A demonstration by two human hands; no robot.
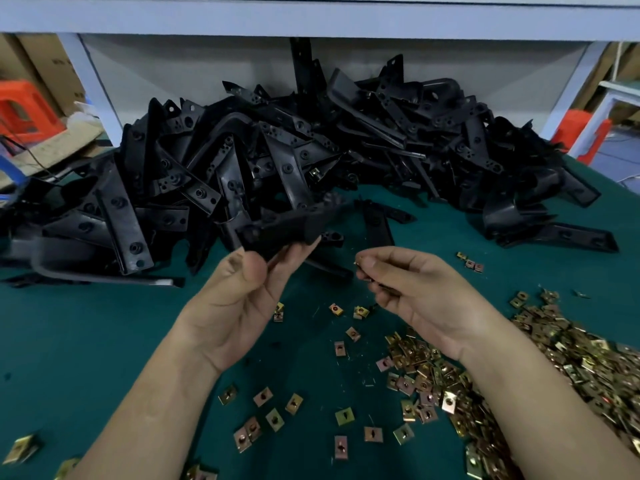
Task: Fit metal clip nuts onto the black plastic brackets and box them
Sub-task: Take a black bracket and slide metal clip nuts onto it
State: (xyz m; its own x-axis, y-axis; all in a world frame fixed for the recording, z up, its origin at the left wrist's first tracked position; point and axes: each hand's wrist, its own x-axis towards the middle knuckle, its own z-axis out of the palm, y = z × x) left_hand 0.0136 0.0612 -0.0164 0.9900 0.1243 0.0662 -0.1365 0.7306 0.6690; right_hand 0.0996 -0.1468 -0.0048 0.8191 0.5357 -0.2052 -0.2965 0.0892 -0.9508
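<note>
Prob nut (pixel 359 263) R grip (pixel 415 289), bracket (pixel 287 226) atop L grip (pixel 242 292)

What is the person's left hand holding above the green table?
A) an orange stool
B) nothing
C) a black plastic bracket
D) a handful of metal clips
C: the left hand grips a black bracket at its lower edge, while the right hand pinches a small clip nut.
</note>
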